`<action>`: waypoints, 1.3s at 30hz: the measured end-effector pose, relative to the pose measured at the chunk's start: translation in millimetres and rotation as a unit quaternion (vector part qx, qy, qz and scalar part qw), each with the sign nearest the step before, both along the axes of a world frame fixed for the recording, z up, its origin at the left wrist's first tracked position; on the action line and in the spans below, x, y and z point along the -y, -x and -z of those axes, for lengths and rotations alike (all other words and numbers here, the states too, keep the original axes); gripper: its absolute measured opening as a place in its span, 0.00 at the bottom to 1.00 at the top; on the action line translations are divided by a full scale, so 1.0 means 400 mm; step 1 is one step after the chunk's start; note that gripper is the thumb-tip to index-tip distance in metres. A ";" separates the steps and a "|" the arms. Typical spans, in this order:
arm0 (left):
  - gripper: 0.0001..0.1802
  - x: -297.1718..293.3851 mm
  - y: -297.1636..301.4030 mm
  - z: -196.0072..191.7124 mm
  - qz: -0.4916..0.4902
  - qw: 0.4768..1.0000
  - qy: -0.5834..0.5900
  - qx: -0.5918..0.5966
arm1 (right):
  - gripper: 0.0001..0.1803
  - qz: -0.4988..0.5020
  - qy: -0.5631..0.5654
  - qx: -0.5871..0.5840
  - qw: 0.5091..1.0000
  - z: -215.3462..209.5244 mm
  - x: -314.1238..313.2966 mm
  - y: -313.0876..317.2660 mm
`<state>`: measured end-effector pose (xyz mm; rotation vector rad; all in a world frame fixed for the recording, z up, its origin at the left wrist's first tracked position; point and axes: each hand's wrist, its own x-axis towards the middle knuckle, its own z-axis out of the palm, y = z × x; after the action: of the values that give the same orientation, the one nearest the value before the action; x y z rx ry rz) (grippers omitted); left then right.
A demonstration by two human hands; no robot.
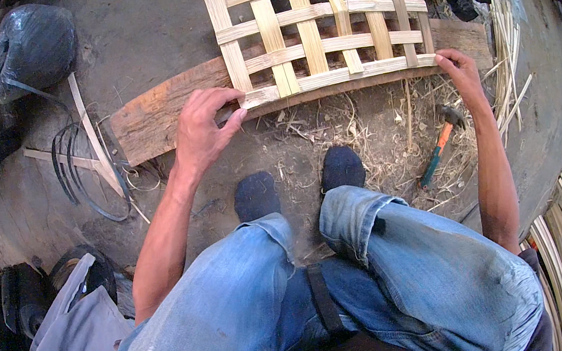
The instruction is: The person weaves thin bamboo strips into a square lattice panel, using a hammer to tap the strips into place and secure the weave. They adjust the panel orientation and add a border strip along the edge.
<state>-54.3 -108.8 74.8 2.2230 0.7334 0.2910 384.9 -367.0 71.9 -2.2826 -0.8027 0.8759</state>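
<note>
A woven lattice of pale bamboo strips (315, 21) lies on the floor, its near edge resting on a long wooden plank (160, 117). My left hand (203, 129) pinches the lattice's near left corner against the plank. At the near right corner, my right hand (460, 67) grips the end of the bottom strip. My knees in blue jeans and both dark-socked feet sit just below the plank.
A hammer with an orange and teal handle (440, 149) lies among dry shavings right of my feet. Loose bamboo strips (510, 55) pile at the right. A black plastic-wrapped bundle (29, 46) and dark straps (71, 166) sit at left; grey cloth (71, 344) lower left.
</note>
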 end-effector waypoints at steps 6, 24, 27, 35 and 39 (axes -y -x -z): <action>0.15 -0.003 -0.002 0.004 0.019 1.000 -0.020 0.002 | 0.18 -0.018 -0.008 0.047 0.999 -0.006 -0.002 0.010; 0.19 0.019 -0.009 0.006 0.014 0.998 -0.065 0.011 | 0.16 -0.065 -0.012 0.064 0.996 -0.020 0.002 0.008; 0.18 0.024 -0.007 0.010 0.007 0.997 -0.073 0.011 | 0.16 -0.067 0.007 0.070 0.995 -0.025 -0.003 0.008; 0.17 0.028 -0.005 0.014 0.003 0.997 -0.080 0.020 | 0.18 0.023 0.009 0.004 1.000 -0.025 -0.017 0.014; 0.17 0.026 -0.004 0.011 0.003 0.998 -0.066 0.025 | 0.16 0.046 -0.012 -0.053 0.997 -0.014 -0.016 0.005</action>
<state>-52.5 -119.3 70.4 2.3322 0.6992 0.3999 382.9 -360.4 77.5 -2.2137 -0.6527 0.9317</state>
